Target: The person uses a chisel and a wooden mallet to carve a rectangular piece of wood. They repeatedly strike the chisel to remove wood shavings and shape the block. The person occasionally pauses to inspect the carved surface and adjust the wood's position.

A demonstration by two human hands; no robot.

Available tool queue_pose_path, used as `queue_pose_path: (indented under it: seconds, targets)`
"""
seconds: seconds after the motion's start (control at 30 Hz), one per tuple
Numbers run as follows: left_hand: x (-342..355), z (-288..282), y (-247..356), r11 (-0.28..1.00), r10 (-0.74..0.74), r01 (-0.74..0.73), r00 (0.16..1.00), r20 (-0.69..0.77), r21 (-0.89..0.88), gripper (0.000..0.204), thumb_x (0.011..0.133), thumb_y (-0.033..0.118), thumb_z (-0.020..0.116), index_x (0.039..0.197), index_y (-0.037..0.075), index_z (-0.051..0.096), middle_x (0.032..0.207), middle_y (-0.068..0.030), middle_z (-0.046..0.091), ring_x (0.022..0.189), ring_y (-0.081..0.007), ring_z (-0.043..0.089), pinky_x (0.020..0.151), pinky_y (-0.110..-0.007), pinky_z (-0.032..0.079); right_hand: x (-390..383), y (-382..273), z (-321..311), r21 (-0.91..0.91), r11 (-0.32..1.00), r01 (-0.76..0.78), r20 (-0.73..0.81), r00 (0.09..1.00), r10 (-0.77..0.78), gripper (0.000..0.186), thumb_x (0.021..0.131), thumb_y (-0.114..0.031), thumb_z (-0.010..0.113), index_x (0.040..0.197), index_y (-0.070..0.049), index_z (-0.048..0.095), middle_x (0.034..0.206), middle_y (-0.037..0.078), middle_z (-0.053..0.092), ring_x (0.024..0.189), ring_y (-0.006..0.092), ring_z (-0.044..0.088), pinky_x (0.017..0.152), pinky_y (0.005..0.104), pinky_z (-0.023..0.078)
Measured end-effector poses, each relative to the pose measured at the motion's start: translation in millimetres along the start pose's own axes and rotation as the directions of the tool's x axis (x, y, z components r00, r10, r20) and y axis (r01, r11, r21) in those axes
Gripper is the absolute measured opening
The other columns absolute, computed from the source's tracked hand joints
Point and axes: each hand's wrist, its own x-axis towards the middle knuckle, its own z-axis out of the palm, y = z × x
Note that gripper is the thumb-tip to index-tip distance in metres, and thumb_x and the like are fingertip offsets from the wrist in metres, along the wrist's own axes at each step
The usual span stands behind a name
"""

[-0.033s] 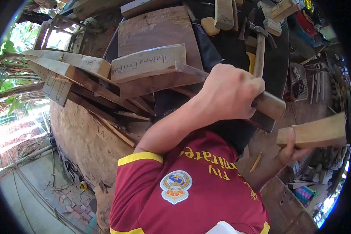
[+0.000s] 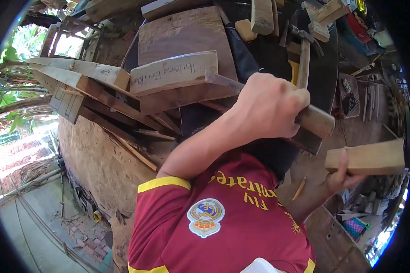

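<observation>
My left hand (image 2: 271, 107) is closed in a fist round a flat, blunt-ended metal blade with a thick wooden handle (image 2: 318, 122). Its blade (image 2: 221, 83) sticks out left of the fist, in front of a timber block (image 2: 175, 70) with handwriting on it; whether they touch I cannot tell. My right hand (image 2: 344, 175) grips a pale squared block of wood (image 2: 369, 157) at the right, thumb up over its near side. Beyond my left fist lies a claw hammer (image 2: 304, 54) with a wooden handle; the fist hides the handle's near end.
Several long timber pieces (image 2: 109, 98) are stacked at the left. A broad board (image 2: 187, 34) lies behind the marked block. A pencil (image 2: 299, 188) rests near my right forearm. More wood offcuts (image 2: 263, 18) stand at the far side. A wire-like tray (image 2: 349, 95) is at the right.
My right hand and the pale block have shifted slightly down and right, the block's far end dipping. My left hand and the bladed tool are nearly still.
</observation>
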Motion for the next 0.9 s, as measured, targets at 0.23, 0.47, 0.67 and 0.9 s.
queue_pose_path:
  seconds: [0.23, 0.47, 0.67, 0.9]
  targets:
    - [9.2, 0.4, -0.1, 0.993, -0.092, 0.090, 0.995, 0.029, 0.075, 0.026, 0.056, 0.025, 0.076, 0.071, 0.011, 0.059, 0.066, -0.0069, 0.062, 0.067, -0.0310, 0.064, 0.057, -0.043, 0.050, -18.7, -32.1, 53.6, 0.074, 0.992, -0.102, -0.159, 0.981, 0.113, 0.070, 0.072, 0.000, 0.075, 0.132, 0.004, 0.038, 0.119, 0.022, 0.055, 0.105, 0.0302, 0.058, 0.089, 0.0440, 0.052]
    - [8.2, 3.0, -1.6, 0.999, -0.024, 0.026, 0.999, -0.041, 0.046, 0.021, 0.054, 0.022, 0.072, 0.070, 0.008, 0.066, 0.060, -0.0112, 0.062, 0.057, -0.0314, 0.064, 0.053, -0.040, 0.050, -51.5, -29.4, 62.6, 0.049, 0.997, 0.062, 0.194, 0.978, -0.070, 0.075, 0.075, -0.003, 0.078, 0.136, 0.006, 0.035, 0.124, 0.022, 0.050, 0.110, 0.0279, 0.056, 0.095, 0.0414, 0.048]
    - [9.8, -0.5, 0.1, 0.996, -0.072, 0.073, 0.997, -0.027, 0.043, 0.024, 0.055, 0.023, 0.074, 0.069, 0.011, 0.058, 0.064, -0.0092, 0.061, 0.065, -0.0332, 0.064, 0.056, -0.043, 0.050, -39.0, -24.6, 50.3, -0.102, 0.993, 0.061, 0.319, 0.947, -0.026, 0.080, 0.073, -0.001, 0.077, 0.139, 0.007, 0.032, 0.128, 0.021, 0.049, 0.117, 0.0291, 0.051, 0.101, 0.0418, 0.042]
    - [12.9, 0.9, -0.1, 0.995, -0.065, 0.067, 0.998, -0.026, 0.077, 0.023, 0.054, 0.024, 0.075, 0.070, 0.009, 0.067, 0.062, -0.0130, 0.063, 0.059, -0.0319, 0.065, 0.056, -0.040, 0.051, -37.8, -31.3, 54.6, 0.169, 0.927, -0.336, 0.043, 0.942, 0.334, 0.080, 0.072, -0.007, 0.077, 0.138, 0.008, 0.035, 0.132, 0.021, 0.049, 0.122, 0.0302, 0.049, 0.104, 0.0416, 0.038]
